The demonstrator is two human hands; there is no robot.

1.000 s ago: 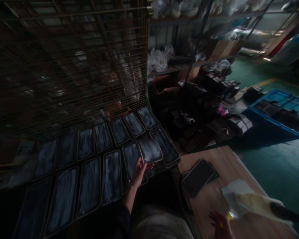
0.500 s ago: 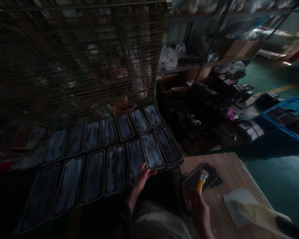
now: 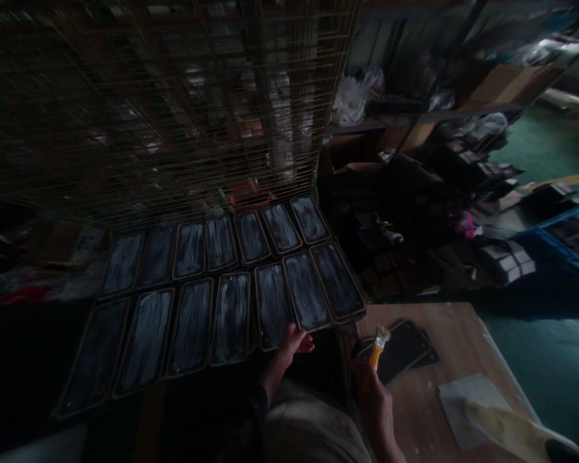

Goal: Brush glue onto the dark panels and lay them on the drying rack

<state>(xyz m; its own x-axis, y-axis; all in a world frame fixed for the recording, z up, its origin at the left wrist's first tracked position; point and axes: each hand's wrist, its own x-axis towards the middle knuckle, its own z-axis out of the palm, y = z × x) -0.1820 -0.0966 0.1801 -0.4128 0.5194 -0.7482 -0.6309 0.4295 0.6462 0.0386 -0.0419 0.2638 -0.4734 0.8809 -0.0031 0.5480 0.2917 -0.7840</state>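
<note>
My left hand [image 3: 294, 342] is at the near edge of a dark rectangular panel [image 3: 307, 290] with whitish brush streaks. Its fingers are a little apart and seem clear of the panel, which lies in the front row of similar streaked panels on a rack. In my right hand [image 3: 374, 395] is a paintbrush [image 3: 377, 347] with a yellow handle, bristles pointing up. Beyond the brush, dark unstreaked panels [image 3: 405, 347] lie stacked askew on a wooden board [image 3: 415, 411].
A tall wire rack [image 3: 212, 116] rises behind the panels. On the board's right are a pale sheet [image 3: 456, 411] and a blurred, pale yellowish object [image 3: 506, 427]. Shelves with plastic bags [image 3: 352, 99], a cardboard box [image 3: 506, 87] and a blue crate [image 3: 560, 257] stand farther right.
The panel at my left hand has settled into line with the front row, and the fingers have eased off its edge. The brush has shifted slightly left. The whole view has swung left.
</note>
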